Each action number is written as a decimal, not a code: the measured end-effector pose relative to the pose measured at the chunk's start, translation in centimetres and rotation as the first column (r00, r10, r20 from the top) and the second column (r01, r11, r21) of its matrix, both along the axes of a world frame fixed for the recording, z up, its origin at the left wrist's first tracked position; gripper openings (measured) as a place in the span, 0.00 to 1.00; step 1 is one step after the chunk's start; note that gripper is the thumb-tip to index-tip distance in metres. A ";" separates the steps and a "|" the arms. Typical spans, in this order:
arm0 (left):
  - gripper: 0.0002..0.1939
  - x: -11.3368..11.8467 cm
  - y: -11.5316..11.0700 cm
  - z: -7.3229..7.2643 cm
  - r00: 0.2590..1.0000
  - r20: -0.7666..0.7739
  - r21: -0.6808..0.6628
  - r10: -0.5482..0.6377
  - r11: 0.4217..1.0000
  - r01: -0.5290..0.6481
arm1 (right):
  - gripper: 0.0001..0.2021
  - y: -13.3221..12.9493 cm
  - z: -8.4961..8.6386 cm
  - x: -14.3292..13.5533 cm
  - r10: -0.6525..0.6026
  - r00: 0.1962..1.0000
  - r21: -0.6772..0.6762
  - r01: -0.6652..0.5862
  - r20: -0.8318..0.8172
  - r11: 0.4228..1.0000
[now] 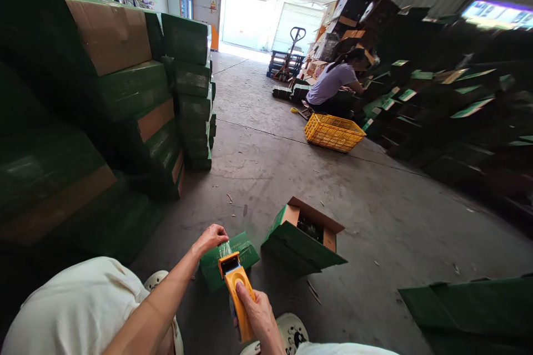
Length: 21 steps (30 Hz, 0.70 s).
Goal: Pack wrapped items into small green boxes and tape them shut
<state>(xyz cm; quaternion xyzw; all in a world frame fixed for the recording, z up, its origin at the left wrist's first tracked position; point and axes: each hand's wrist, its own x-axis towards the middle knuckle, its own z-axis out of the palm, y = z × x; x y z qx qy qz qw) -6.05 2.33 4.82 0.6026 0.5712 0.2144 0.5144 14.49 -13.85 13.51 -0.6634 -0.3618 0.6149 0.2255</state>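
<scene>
My right hand (259, 316) is wrapped round a yellow-orange tape dispenser (239, 288), held over the near side of a small closed green box (245, 249) on the floor. A strip of clear tape (225, 248) runs from the dispenser's head up to my left hand (213, 236). The fingers of my left hand are pinched together on the strip's end at the box's upper left edge. Just right of it stands an open green box (291, 244) with its flaps raised and dark contents inside, too dim to make out.
Green cartons (187, 77) are stacked high at the left. A person (333, 83) crouches beside a yellow crate (334, 133), near a pallet jack (293, 47). More green boxes (449, 116) pile up at the right. A flat green carton (474, 310) lies at the lower right.
</scene>
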 end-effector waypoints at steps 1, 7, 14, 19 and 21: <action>0.14 0.0 0.0 0.0 1.000 0.000 0.001 0.001 1.000 -0.001 | 0.36 0.0 0.0 0.0 0.004 1.000 0.002 -0.004 0.002 1.000; 0.14 0.0 -0.1 0.1 1.000 0.005 0.004 0.004 1.000 -0.004 | 0.35 0.0 0.4 -0.1 -0.004 1.000 0.022 0.004 -0.013 1.000; 0.14 0.1 -0.2 -0.2 1.000 0.006 -0.007 0.014 1.000 -0.014 | 0.35 0.1 0.5 -0.2 -0.003 1.000 0.009 0.003 -0.011 1.000; 0.14 0.2 -0.2 -0.6 1.000 0.007 -0.017 0.019 1.000 -0.018 | 0.34 0.0 0.4 -0.1 0.018 1.000 0.025 -0.018 0.001 1.000; 0.14 0.2 -0.2 -0.6 1.000 0.008 -0.016 0.022 1.000 -0.022 | 0.34 0.0 0.6 -0.2 0.022 1.000 0.023 -0.022 -0.003 0.999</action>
